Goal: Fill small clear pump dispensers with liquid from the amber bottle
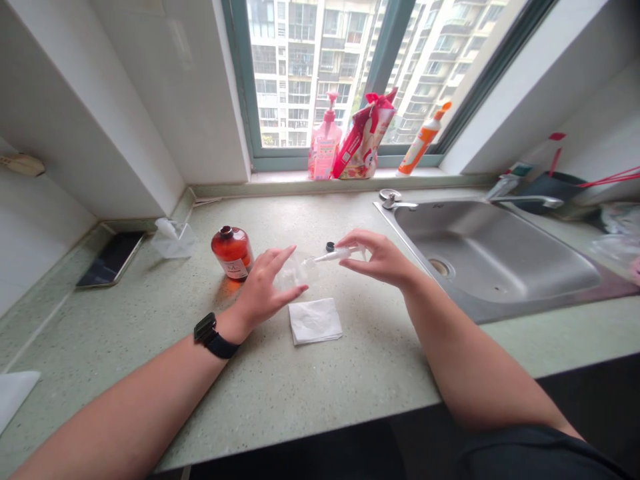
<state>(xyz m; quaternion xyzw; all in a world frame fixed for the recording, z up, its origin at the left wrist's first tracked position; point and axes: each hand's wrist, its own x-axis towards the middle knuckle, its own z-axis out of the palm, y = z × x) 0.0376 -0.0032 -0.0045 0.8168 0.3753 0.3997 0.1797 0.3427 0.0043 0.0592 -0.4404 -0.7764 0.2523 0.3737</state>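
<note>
Pinched between the thumb and fingers of my right hand point(377, 257) is a whitish pump head point(336, 255), its narrow end pointing left. That end is at or close to the neck of a clear container point(296, 270); blur hides whether they touch. My left hand point(265, 283), wearing a black watch, is open, with thumb and fingers spread beside the clear container. Left of this hand stands an uncapped amber bottle point(233, 250) with a white label. A small black cap point(330, 247) lies by my right fingertips. Nearer me is a folded white tissue point(315, 321).
A steel sink point(495, 247) with a faucet takes up the right. Along the windowsill stand a pink pump bottle point(325, 147), a red bag point(367, 137) and an orange-white bottle point(423, 143). A phone point(111, 259) and a clear tissue box point(173, 240) are at left.
</note>
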